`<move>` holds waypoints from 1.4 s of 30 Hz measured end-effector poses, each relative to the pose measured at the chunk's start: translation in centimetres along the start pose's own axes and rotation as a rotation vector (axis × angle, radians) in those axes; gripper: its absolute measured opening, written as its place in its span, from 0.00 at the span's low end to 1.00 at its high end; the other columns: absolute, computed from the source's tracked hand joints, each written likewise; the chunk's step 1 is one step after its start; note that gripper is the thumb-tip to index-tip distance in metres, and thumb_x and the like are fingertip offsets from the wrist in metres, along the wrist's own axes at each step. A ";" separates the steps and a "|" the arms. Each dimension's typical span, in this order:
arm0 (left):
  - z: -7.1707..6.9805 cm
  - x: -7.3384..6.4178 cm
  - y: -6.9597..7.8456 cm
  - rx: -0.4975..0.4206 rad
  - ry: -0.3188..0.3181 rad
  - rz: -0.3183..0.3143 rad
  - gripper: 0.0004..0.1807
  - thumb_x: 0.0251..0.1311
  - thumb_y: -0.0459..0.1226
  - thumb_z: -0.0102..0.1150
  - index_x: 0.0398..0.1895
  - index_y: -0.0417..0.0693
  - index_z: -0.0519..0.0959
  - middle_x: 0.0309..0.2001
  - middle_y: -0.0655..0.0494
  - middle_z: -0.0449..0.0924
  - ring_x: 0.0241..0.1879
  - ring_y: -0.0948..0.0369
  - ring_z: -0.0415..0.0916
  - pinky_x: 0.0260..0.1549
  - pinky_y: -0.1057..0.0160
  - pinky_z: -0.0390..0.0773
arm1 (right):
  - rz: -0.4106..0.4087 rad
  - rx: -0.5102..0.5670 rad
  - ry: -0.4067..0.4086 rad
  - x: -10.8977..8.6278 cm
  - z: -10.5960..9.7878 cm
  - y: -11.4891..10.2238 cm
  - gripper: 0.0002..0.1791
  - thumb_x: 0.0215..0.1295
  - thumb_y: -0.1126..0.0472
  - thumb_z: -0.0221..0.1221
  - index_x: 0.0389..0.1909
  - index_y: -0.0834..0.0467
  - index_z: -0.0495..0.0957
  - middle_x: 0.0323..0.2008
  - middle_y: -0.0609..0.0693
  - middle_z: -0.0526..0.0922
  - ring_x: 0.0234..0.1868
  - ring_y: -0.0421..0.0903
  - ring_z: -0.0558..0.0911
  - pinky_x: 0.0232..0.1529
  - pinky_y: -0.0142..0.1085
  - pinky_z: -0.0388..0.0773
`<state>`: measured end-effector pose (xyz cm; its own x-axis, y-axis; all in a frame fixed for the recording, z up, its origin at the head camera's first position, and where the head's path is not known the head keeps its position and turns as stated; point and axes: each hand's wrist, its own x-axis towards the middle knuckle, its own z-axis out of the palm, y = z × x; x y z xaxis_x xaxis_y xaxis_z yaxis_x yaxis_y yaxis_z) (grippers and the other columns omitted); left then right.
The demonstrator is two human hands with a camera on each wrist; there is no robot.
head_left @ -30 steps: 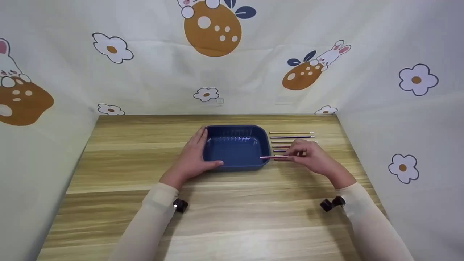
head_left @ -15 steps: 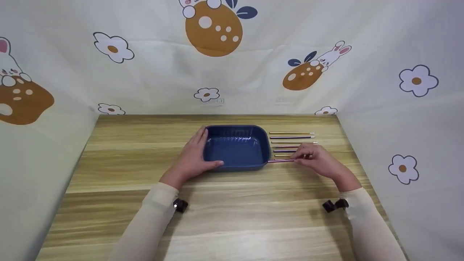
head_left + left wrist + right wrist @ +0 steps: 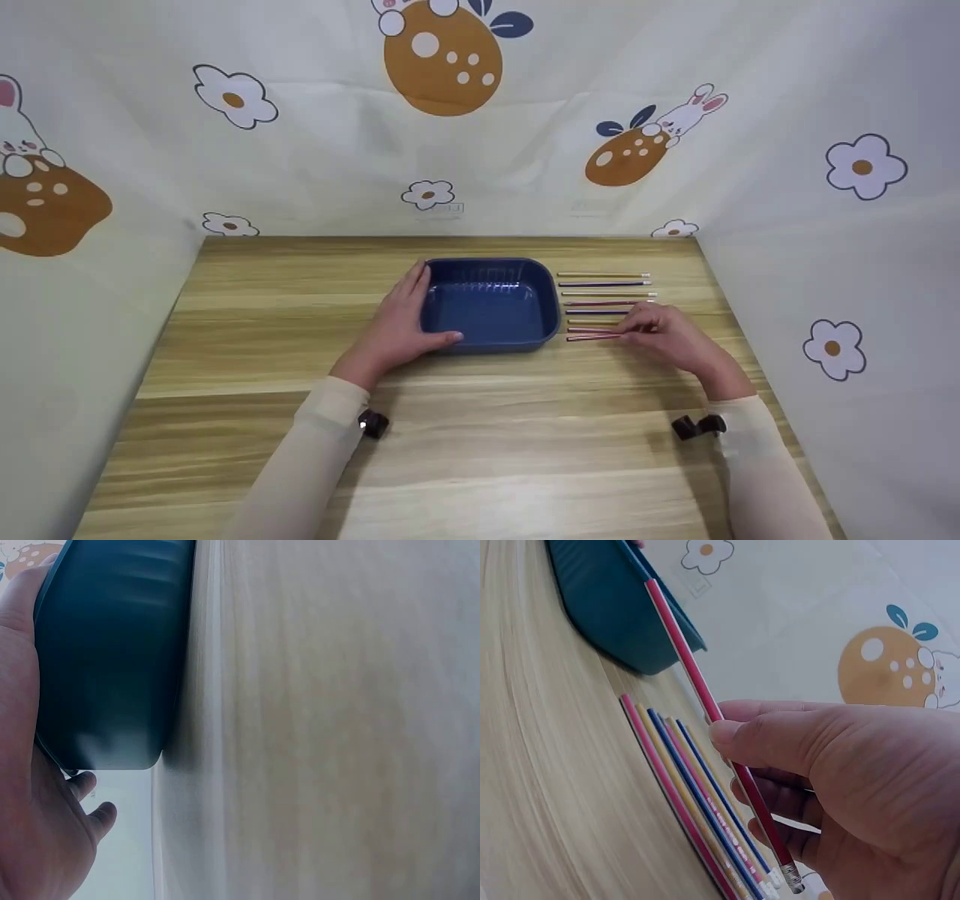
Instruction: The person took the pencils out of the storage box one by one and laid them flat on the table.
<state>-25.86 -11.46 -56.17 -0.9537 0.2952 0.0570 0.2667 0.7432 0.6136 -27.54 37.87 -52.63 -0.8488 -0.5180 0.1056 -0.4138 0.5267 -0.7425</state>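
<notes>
A deep blue rectangular baking dish (image 3: 487, 309) stands on the wooden table. My left hand (image 3: 394, 322) holds its left end, thumb over the near rim and fingers along the side wall. To the right of the dish, my right hand (image 3: 667, 337) pinches a pinkish-red pencil (image 3: 686, 652) between thumb and fingers, its metal-capped end pointing down in the right wrist view. That pencil is at the near end of a row of several pencils (image 3: 697, 802), coloured pink, yellow and blue, lying roughly parallel. The right hand covers some of their right ends in the head view.
Wood-grain tabletop (image 3: 480, 435) extends in front of the dish and to its left. A pale cloth backdrop (image 3: 322, 165) with flowers and rabbits encloses the back and both sides. Small black cameras (image 3: 373, 425) sit at both wrists.
My right hand has moved right and nearer with the pinkish-red pencil, from over the dish's right rim to the near side of the pencil row. The left hand and dish have stayed put.
</notes>
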 end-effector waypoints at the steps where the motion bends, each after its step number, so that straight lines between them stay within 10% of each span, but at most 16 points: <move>1: 0.0 0.0 0.0 0.003 -0.001 0.001 0.77 0.55 0.79 0.67 0.92 0.43 0.43 0.92 0.46 0.37 0.89 0.44 0.39 0.84 0.38 0.49 | 0.000 -0.006 0.004 0.0 0.0 0.1 0.10 0.67 0.72 0.74 0.45 0.58 0.95 0.41 0.54 0.90 0.41 0.41 0.82 0.42 0.27 0.77; 42: 0.1 0.1 -0.1 -0.023 0.012 -0.003 0.77 0.53 0.77 0.72 0.92 0.45 0.43 0.92 0.48 0.36 0.89 0.44 0.39 0.84 0.38 0.50 | 0.069 -0.104 0.069 -0.5 2.3 2.7 0.08 0.67 0.72 0.74 0.42 0.58 0.95 0.45 0.49 0.91 0.49 0.49 0.86 0.53 0.28 0.78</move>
<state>-26.00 -11.43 -56.34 -0.9560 0.2862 0.0644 0.2610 0.7297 0.6320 -27.50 38.05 -56.21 -0.8956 -0.4324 0.1050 -0.3827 0.6281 -0.6775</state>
